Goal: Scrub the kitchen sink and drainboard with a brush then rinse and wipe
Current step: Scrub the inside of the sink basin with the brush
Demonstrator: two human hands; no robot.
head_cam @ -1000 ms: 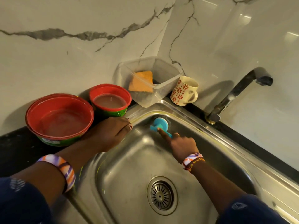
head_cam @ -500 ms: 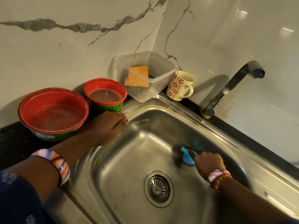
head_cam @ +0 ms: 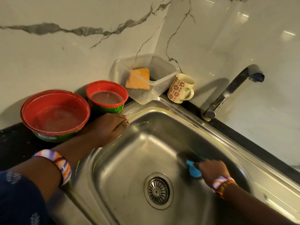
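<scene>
The scrubbing step is in hand. The right hand (head_cam: 211,169) is down inside the stainless steel sink basin (head_cam: 129,159), its fingers curled round the handle of a small blue plastic scrubbing brush (head_cam: 193,170). The brush head sticks out just beyond those fingers and presses against the basin's right-hand slope, with the round slotted metal drain strainer (head_cam: 158,190) near the fingers on the floor of the basin. The brush and its dark bristle end are smeared with motion, so how the bristles meet the steel cannot be told.

The left hand (head_cam: 105,129) lies flat on the sink's near-left rim, fingers straight and together, holding nothing; it seems to brace the body. Just beside its fingertips stands a small red-rimmed green plastic bowl (head_cam: 107,96) with brownish liquid, and a larger red plastic bowl (head_cam: 55,114) sits against the back of that hand on the black tabletop (head_cam: 13,140).

Thin yellowish streaks show on the rim and upper wall beyond the left fingers, so I judge the scrub unfinished. The next move probably calls for working the brush up the walls and along that rim, then reaching the bent chrome tap (head_cam: 230,93), well beyond the right fingers, for rinsing. The drainboard is not clearly in view.
</scene>
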